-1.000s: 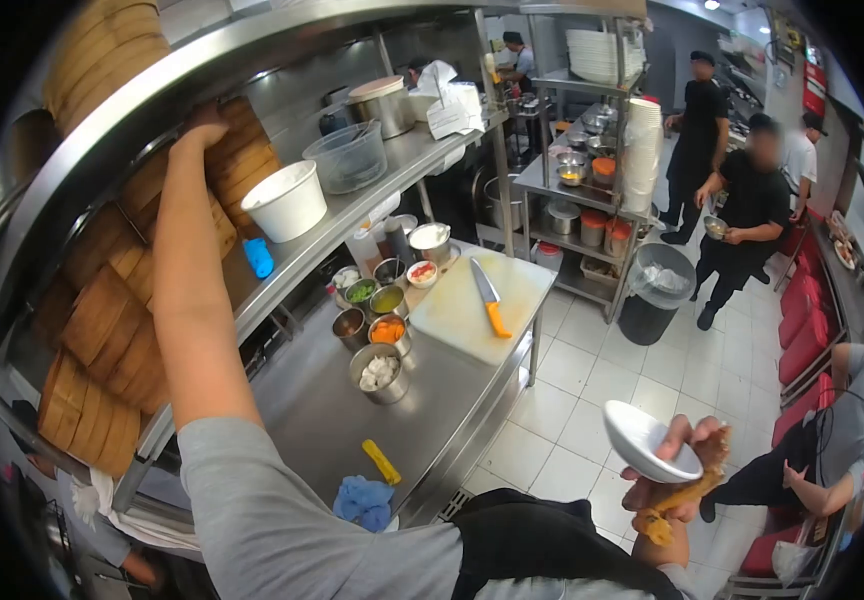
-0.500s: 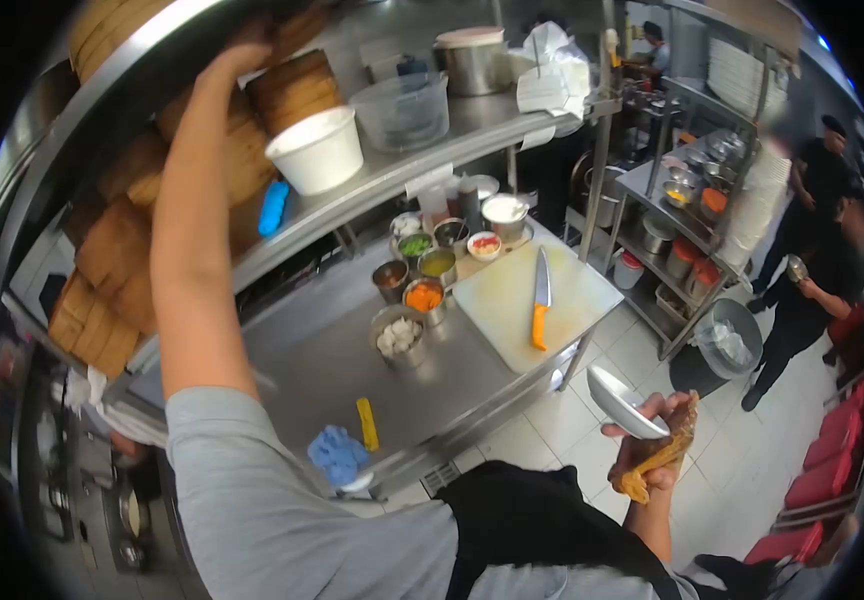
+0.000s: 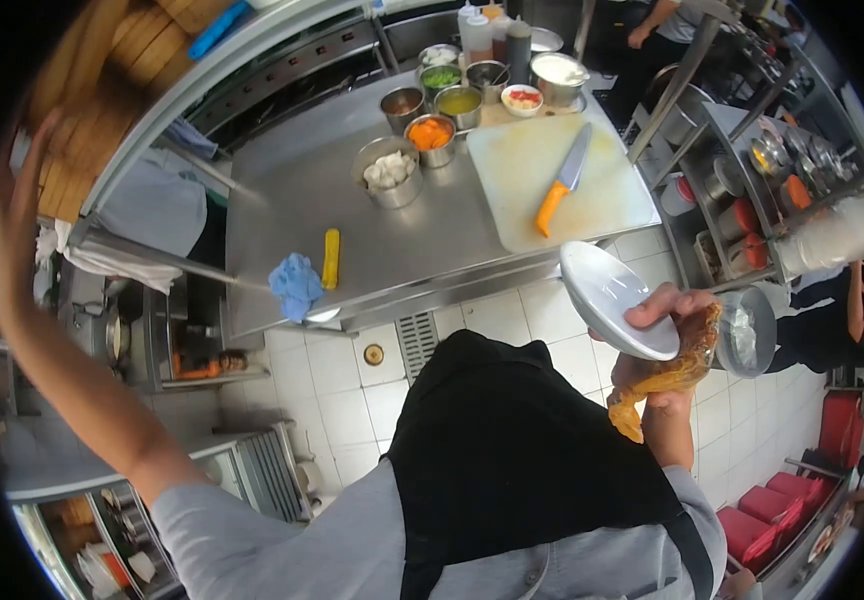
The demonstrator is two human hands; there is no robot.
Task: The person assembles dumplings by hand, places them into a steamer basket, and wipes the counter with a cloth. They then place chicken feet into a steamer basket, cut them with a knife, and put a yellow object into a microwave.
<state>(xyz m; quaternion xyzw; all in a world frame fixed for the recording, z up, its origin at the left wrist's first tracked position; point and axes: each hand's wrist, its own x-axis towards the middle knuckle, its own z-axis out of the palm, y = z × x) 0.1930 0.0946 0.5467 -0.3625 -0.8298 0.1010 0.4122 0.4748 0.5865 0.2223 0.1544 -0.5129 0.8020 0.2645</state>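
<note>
Bowl, glossy white, in right grip

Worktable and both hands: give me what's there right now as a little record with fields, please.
left hand: raised by the wooden steamers; contact unclear
right hand: holds a white bowl, tilted, and a brown-orange item
table: bare metal
cutting board: on the table, knife lying on it
knife handle: orange
near the board: containers, one with white pieces, one with orange pieces
near edge: blue cloth beside a yellow item
</note>
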